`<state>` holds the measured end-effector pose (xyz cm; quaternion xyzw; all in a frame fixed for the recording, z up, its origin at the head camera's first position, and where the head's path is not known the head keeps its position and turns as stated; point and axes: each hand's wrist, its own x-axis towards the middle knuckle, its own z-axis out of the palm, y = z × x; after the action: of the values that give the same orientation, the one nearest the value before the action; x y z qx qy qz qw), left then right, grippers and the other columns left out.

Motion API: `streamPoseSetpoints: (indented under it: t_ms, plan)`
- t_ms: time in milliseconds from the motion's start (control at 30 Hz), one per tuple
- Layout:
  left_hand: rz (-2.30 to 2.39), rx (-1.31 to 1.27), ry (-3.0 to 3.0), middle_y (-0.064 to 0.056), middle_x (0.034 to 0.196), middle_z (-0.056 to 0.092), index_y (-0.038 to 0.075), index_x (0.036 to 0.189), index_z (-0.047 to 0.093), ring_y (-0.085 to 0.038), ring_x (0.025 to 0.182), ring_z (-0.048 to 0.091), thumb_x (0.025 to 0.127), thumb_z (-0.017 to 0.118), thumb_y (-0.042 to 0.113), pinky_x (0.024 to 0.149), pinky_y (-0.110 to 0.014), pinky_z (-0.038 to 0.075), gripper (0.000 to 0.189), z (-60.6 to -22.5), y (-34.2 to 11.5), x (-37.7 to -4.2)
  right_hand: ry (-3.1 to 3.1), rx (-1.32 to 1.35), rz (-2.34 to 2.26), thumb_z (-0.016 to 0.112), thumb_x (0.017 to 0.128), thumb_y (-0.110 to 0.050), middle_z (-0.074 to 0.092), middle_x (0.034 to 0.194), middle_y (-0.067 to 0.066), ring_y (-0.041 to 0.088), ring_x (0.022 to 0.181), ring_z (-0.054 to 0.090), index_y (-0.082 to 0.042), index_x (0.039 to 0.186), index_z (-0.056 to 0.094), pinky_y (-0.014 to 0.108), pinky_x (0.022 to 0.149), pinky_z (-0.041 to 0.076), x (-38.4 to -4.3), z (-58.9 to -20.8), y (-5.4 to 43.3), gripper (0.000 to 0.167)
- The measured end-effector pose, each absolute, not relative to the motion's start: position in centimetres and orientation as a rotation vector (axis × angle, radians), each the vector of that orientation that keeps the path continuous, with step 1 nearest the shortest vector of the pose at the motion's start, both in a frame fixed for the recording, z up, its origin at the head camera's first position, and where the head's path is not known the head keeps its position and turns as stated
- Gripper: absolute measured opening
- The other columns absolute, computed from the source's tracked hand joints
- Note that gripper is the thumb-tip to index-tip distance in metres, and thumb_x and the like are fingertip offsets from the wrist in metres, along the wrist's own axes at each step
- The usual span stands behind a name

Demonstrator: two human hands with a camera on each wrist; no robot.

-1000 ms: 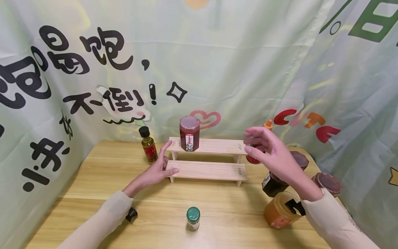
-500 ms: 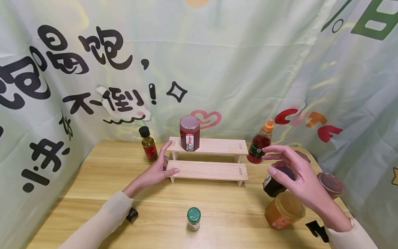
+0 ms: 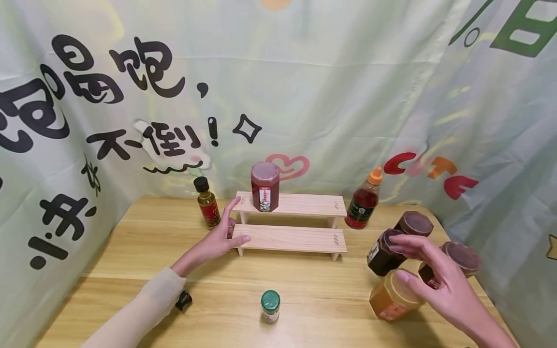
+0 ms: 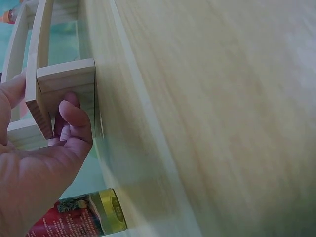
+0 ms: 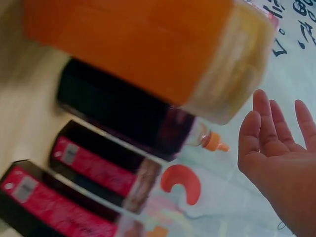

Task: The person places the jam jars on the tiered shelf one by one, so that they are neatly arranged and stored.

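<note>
My left hand (image 3: 217, 238) holds the left end of a two-tier wooden shelf (image 3: 289, 238), its thumb on the lower plank. In the left wrist view, the other fingers (image 4: 74, 123) curl beneath the plank's end. A dark red octagonal jar (image 3: 265, 186) stands on the upper tier, towards the left. At the right, my right hand (image 3: 448, 287) hovers with relaxed, spread fingers above a group of jars. Nearest to it are an amber jar (image 3: 386, 300) and a black jar (image 3: 383, 256). Nothing is in its palm in the right wrist view.
Two more dark jars, one at the back (image 3: 415, 224) and one at the right (image 3: 461, 256), stand behind the hand. A red sauce bottle (image 3: 362, 203) flanks the shelf's right end, an oil bottle (image 3: 209, 205) its left. A green-capped shaker (image 3: 271, 304) stands in front.
My right hand has drawn back from the red sauce bottle, moving right and towards me over the jars. The left hand keeps its hold on the shelf.
</note>
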<state>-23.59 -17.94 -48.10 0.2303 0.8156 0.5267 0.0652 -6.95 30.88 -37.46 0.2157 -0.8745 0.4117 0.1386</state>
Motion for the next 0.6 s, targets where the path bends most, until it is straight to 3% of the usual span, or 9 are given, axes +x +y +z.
streamPoseSetpoints:
  t_ms: [300, 600]
  plan:
    - [1.591, 0.712, 2.454, -0.008, 0.084, 0.041, 0.03, 0.176, 0.002, -0.021, 0.069, 0.042, 0.101, 0.081, 0.011, 0.055, -0.027, 0.041, 0.11, -48.1, -17.9, -23.5, -2.662, 0.4, 1.046, 0.092, 0.088, -0.008, 0.067, 0.134, 0.0, -0.001, 0.117, 0.059, -0.022, 0.15, 0.061, 0.009, 0.09, 0.045, -5.1, -40.5, 32.7, 0.07]
    - [1.596, 0.7, 2.456, -0.008, 0.085, 0.039, 0.03, 0.175, 0.002, -0.021, 0.07, 0.041, 0.101, 0.08, 0.01, 0.055, -0.026, 0.04, 0.11, -47.9, -18.0, -23.4, -2.699, 0.441, 1.051, 0.101, 0.079, -0.012, 0.058, 0.141, -0.004, -0.009, 0.123, 0.052, -0.014, 0.155, 0.052, 0.004, 0.095, 0.041, -5.0, -43.8, 34.7, 0.091]
